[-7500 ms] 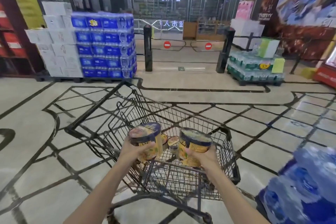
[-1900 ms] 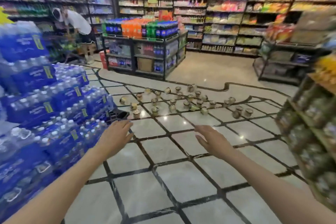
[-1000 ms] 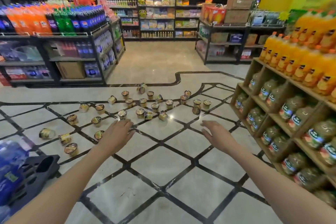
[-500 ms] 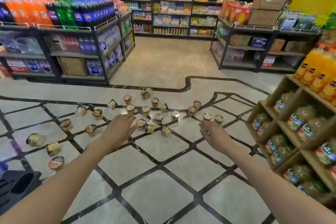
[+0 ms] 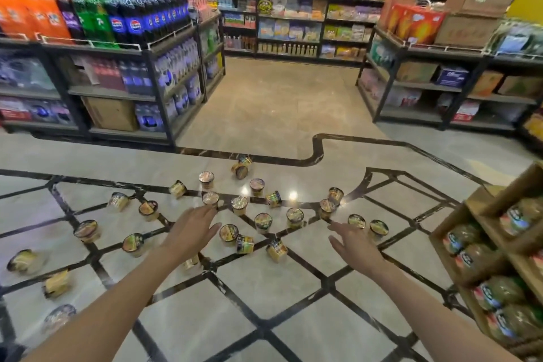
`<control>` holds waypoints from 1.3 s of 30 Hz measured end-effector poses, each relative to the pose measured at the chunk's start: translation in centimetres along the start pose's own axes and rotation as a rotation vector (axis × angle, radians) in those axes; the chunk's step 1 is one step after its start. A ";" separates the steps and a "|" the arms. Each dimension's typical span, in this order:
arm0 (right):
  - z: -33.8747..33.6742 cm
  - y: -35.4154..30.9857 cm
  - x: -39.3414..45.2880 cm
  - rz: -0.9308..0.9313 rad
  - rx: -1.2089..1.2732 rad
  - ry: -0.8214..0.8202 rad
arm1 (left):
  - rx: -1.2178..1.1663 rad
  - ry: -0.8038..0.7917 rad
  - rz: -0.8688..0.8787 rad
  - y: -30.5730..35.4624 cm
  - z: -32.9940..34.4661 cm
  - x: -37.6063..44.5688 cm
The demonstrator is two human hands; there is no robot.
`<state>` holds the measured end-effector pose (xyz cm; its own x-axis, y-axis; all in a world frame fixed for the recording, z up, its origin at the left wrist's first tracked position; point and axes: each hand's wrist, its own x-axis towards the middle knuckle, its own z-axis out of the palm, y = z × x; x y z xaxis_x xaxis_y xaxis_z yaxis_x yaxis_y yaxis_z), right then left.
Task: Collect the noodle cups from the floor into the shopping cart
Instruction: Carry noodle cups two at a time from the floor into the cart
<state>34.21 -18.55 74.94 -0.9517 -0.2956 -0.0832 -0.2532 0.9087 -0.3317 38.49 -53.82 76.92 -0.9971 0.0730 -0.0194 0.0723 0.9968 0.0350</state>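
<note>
Several yellow noodle cups with foil lids lie scattered on the tiled floor ahead, some upright like one cup [image 5: 263, 221], some tipped over like another [image 5: 276, 249]. My left hand [image 5: 191, 229] reaches out above the floor with straight fingers, holding nothing, just left of an upright cup [image 5: 229, 234]. My right hand [image 5: 354, 244] is stretched forward too, fingers relaxed and empty, near two upright cups [image 5: 378, 229]. The shopping cart is out of view.
A drinks shelf [image 5: 117, 47] with soda bottles stands at the left. A wooden rack of bottled drinks [image 5: 499, 258] juts in at the right. Snack shelves [image 5: 293, 9] line the back, beyond an aisle of floor [image 5: 273, 103].
I turned away from the cart, where both hands held cups, and walked toward the scattered cups. Both hands are now empty and the cups appear closer and larger.
</note>
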 end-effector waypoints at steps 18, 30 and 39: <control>8.9 6.5 31.3 0.096 0.083 -0.274 | -0.641 -0.246 -0.507 -4.7 17.6 26.3; 41.6 16.6 45.8 0.304 0.228 -0.436 | -1.428 -0.278 -1.322 -4.8 54.6 38.1; 65.0 23.1 50.3 0.424 0.265 -0.448 | -1.835 -0.058 -1.592 -4.5 77.1 43.2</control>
<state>-8.24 -31.55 1.96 -0.7809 -0.0742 -0.6202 0.2323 0.8871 -0.3987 -3.25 -52.61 -1.08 -0.2532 -0.3469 -0.9031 -0.5230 -0.7363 0.4294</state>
